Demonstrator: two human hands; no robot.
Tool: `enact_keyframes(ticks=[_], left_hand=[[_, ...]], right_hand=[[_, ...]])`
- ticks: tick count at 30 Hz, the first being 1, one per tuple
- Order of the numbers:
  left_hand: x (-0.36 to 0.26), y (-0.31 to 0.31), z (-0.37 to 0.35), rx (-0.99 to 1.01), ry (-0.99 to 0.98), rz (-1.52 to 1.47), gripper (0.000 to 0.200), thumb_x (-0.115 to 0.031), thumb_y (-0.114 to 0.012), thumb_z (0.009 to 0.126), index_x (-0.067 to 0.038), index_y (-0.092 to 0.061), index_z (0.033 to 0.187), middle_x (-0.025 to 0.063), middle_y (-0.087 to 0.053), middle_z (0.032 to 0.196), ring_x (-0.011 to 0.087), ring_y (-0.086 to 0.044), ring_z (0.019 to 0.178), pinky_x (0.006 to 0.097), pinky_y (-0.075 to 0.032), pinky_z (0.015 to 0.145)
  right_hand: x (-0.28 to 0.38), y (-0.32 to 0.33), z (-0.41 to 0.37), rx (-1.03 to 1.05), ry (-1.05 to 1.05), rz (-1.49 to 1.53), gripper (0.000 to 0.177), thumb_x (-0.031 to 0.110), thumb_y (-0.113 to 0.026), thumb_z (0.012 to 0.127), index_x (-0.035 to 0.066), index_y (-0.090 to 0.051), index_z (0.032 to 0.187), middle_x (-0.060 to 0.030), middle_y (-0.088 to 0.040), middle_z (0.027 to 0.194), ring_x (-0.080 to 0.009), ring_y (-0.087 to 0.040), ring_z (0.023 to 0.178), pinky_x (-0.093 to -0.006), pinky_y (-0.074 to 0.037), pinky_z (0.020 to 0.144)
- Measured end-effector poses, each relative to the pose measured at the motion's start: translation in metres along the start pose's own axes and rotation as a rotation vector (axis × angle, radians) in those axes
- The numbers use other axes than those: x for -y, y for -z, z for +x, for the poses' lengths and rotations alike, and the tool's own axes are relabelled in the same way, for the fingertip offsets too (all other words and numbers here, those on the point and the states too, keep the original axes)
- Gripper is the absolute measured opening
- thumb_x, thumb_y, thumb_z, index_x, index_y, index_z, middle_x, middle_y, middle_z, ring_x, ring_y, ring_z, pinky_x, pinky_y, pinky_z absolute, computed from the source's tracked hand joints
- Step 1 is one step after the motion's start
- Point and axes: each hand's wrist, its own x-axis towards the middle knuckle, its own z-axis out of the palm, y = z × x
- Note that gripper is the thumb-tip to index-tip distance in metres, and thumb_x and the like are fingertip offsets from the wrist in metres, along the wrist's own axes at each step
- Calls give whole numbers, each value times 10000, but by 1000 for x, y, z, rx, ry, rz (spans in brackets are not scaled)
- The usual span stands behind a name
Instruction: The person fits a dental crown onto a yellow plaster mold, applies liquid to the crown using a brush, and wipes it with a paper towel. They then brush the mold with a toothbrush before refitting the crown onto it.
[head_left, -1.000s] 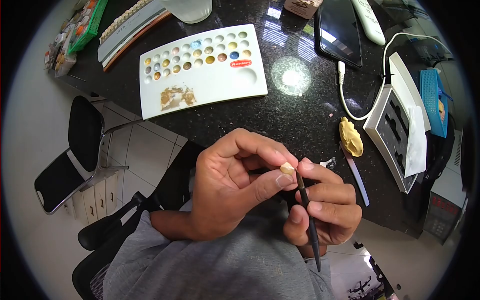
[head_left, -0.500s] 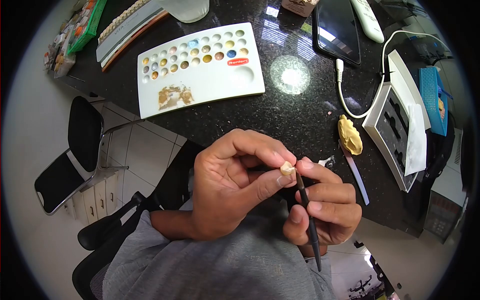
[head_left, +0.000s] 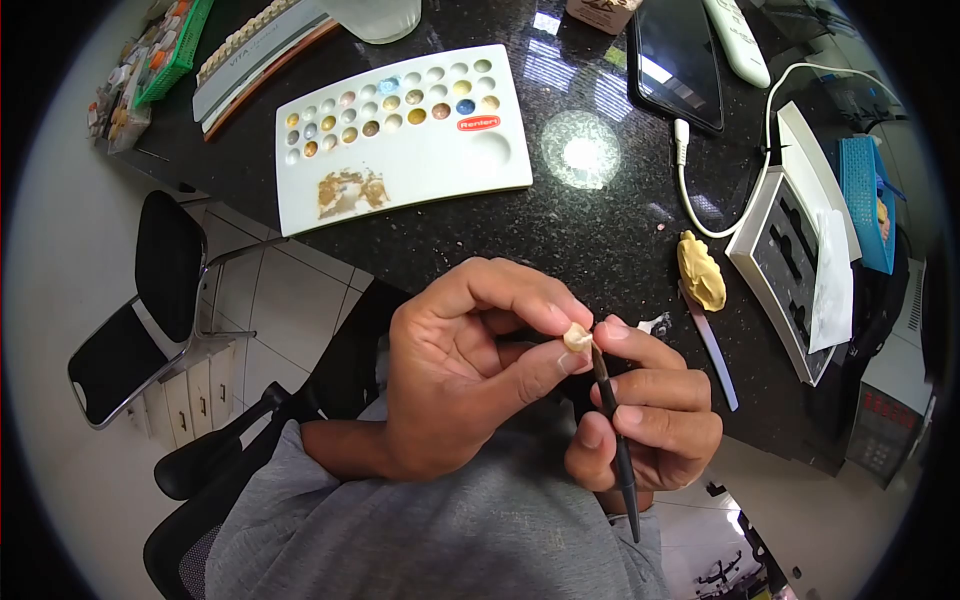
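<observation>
Between the thumb and index finger of my left hand [head_left: 460, 370] is a small cream-coloured dental crown [head_left: 576, 337]. My right hand [head_left: 655, 415] grips a slim black brush [head_left: 622, 460], its tip up against or very near the crown's right side; exact contact is too small to tell. The brush handle slants down towards my lap. Beyond both hands lies a white paint palette [head_left: 420, 165] with several small wells of coloured paste and a brown smear on its flat part.
Right of my hands are a yellow putty lump [head_left: 701, 271] and a pale lilac strip [head_left: 712, 350]. Further right stands an open box [head_left: 785, 260] with white tissue [head_left: 832, 280]. A tablet [head_left: 677, 65] with a white cable [head_left: 690, 200], a shade guide [head_left: 255, 75] and a cup [head_left: 375, 18] sit at the back.
The crown has shifted or turned very slightly between my left fingers, and the right hand with the brush has moved a tiny bit. Both grips are the same.
</observation>
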Motion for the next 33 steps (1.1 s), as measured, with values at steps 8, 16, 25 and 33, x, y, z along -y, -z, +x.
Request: enact_keyframes(ticks=[8,16,25,33], left_hand=[[0,1,-2,-3,2,-93,199,136,-577,798,37,-516,960,157,-554,1015,146,-596,927,265,-534,814],[1,1,-2,5,-10,-86,197,134,-570,801,40,-512,964,156,-550,1016,144,-592,932,265,-532,818],[2,2,-2,8,-14,-92,202,142,-564,795,44,-513,963,156,-547,1016,150,-591,943,270,-532,824],[-1,-1,-2,-21,12,-80,206,138,-589,783,42,-513,948,164,-560,988,157,-608,894,274,-540,798]], right_hand=[[2,0,2,46,1,-47,326,10,-768,667,49,-534,890,-107,-584,833,-346,-625,963,-447,-535,860],[1,0,1,27,15,-47,311,24,-771,670,50,-541,878,-102,-585,820,-343,-626,958,-438,-543,850],[1,-1,2,44,10,-68,293,34,-768,682,53,-546,872,-97,-587,811,-341,-628,953,-437,-541,854],[4,4,3,65,52,-76,309,43,-767,685,47,-529,882,-103,-583,808,-344,-642,905,-447,-544,833]])
